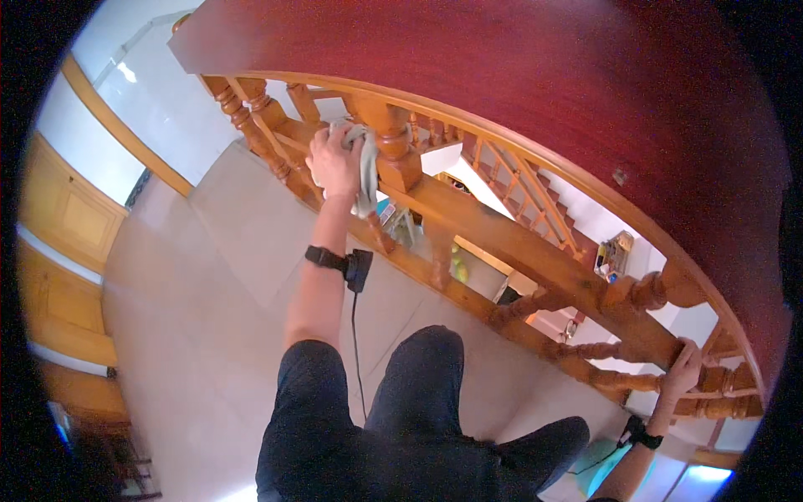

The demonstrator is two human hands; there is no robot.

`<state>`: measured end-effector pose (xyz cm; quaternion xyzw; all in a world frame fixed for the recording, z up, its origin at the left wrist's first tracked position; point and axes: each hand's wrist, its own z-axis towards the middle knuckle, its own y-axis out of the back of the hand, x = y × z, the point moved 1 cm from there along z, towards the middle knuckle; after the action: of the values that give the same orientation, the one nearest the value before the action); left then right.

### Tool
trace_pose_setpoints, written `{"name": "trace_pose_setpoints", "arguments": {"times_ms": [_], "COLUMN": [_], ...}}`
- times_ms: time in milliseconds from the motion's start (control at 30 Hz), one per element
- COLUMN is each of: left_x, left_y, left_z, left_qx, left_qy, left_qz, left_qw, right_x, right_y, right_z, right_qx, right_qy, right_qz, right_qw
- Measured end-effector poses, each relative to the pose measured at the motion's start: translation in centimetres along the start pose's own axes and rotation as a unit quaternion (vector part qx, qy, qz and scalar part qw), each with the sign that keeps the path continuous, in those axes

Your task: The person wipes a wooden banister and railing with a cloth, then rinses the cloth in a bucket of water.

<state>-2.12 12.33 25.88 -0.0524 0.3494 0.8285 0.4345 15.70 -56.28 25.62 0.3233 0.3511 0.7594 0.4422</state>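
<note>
My left hand (335, 164) is closed on a pale grey-green cloth (366, 171), pressed against the wooden middle rail of a balustrade beside a turned post (391, 134). Part of the cloth hangs down past the rail. Far to the right, my right hand (685, 370) is wrapped around the same middle rail (519, 243) near its other end. Both wrists wear black straps with small black devices, and a cable runs down from the left one. Below the middle rail, short turned spindles (441, 259) join it to a lower rail.
A wide dark red top (502, 58) overhangs the balustrade. Through the gaps show a staircase (544, 197) and things on a lower level. Beige floor tiles (201, 335) spread to the left, with wooden doors (75, 209) beyond. A teal object (604, 468) lies near my right forearm.
</note>
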Motion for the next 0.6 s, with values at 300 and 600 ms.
{"name": "trace_pose_setpoints", "arguments": {"times_ms": [300,600], "left_x": [10.2,14.5], "left_y": [-2.7,-3.1], "left_z": [7.9,11.6], "left_qx": [0.032,0.004], "left_qy": [0.147,0.107], "left_qz": [0.087,0.089], "left_qw": [0.985,0.990], "right_x": [-1.0,-2.3], "right_y": [-0.6,-1.3], "right_z": [-0.1,-0.3], "right_qx": [0.016,-0.008], "right_qy": [-0.019,-0.028], "right_qz": [-0.003,-0.010], "right_qw": [1.000,1.000]}}
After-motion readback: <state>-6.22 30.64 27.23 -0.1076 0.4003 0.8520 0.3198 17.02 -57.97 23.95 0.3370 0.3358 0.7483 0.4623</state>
